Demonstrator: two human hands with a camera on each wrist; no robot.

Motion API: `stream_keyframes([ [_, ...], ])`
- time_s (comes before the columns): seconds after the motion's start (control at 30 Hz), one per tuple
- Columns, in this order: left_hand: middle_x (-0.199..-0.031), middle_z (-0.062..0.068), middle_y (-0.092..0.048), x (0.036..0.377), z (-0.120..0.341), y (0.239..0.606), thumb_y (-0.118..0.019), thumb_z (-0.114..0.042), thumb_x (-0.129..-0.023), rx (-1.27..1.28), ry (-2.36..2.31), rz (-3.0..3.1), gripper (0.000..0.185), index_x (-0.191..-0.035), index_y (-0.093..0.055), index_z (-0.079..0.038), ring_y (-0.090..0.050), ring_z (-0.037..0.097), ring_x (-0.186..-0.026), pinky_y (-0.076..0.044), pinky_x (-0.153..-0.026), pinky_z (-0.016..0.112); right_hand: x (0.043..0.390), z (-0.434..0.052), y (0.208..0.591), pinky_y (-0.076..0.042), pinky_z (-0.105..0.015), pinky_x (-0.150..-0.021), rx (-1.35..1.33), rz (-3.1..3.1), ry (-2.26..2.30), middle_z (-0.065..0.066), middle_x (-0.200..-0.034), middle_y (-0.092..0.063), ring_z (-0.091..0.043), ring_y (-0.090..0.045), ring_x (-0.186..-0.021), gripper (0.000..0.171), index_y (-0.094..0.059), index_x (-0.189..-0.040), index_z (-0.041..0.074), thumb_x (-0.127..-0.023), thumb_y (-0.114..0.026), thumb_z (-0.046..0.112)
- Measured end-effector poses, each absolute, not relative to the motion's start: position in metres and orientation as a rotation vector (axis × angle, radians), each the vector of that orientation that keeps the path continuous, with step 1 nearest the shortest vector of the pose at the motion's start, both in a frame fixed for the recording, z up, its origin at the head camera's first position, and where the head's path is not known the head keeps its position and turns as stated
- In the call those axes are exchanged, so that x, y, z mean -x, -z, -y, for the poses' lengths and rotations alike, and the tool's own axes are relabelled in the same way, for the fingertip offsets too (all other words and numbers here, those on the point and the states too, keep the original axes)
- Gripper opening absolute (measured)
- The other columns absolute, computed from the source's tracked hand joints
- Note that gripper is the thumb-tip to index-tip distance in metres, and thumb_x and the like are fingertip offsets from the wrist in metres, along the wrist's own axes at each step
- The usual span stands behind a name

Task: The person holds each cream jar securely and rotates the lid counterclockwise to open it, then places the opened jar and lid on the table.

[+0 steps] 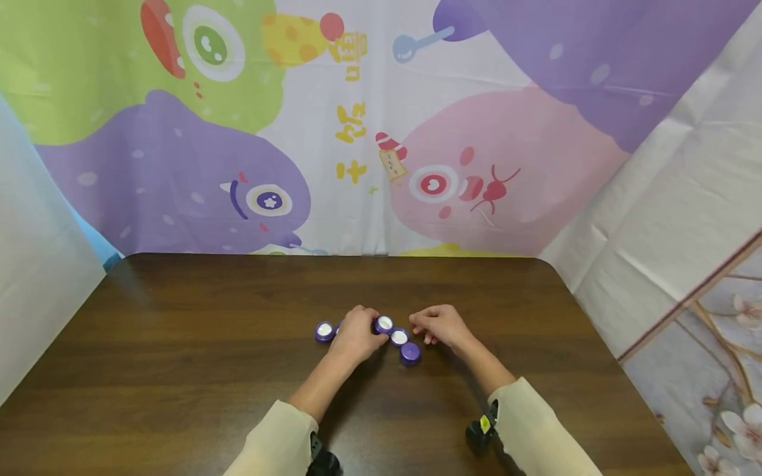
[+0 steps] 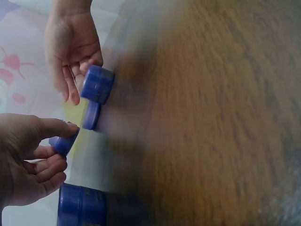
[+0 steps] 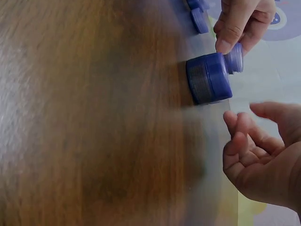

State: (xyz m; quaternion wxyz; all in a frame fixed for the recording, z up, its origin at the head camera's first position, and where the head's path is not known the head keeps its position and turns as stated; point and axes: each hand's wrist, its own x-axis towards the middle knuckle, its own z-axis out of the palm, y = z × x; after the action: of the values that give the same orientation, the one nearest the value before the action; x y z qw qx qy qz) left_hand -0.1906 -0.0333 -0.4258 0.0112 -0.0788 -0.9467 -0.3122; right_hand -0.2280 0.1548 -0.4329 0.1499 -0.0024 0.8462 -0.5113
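Sorting purple caps on the worktop

Pinching one purple cap (image 1: 383, 324) with thumb and fingers, the left hand (image 1: 356, 334) sits at the lower centre of the frame. The right hand (image 1: 439, 324), just to its right, is released with loosely bent fingers and holds nothing. Other caps (image 1: 409, 353) lie between both hands on the dark wooden worktop (image 1: 178, 357).

Purple cap (image 3: 208, 77) on its edge on brown table (image 3: 94, 117); right hand (image 3: 263, 160) loosely curled just beside it, left hand (image 3: 242, 21) thumb touching a smaller cap (image 3: 234, 59) behind.
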Motion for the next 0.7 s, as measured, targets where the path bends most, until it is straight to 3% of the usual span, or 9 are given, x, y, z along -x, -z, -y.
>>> stream_keyframes([
  [0.23, -0.095, 0.013, -0.061, 0.1944, 0.0364, 0.4305, -0.077, -0.017, -0.074, 0.236, 0.962, 2.949, 0.036, -0.103, -0.066, 0.001, -0.060, 0.028, -0.094, -0.050, -0.085, 0.039, 0.2268, -0.1522, 0.4340, -0.043, -0.023, -0.047, 0.105, -2.451, 1.299, -0.004, -0.074, -0.066, -0.011, -0.052, -0.051, 0.025, -0.069, -0.099, 0.004, -0.083, -0.070, 0.024],
  [0.7, -0.095, 0.012, -0.061, 0.1968, 0.0339, 0.4356, -0.079, -0.018, -0.072, 0.228, 0.890, 2.994, 0.036, -0.101, -0.066, -0.001, -0.060, 0.028, -0.093, -0.049, -0.086, 0.040, 0.2247, -0.1529, 0.4377, -0.043, -0.021, -0.046, 0.090, -2.466, 1.281, -0.003, -0.068, -0.065, -0.009, -0.051, -0.048, 0.016, -0.071, -0.090, 0.001, -0.086, -0.066, 0.015],
])
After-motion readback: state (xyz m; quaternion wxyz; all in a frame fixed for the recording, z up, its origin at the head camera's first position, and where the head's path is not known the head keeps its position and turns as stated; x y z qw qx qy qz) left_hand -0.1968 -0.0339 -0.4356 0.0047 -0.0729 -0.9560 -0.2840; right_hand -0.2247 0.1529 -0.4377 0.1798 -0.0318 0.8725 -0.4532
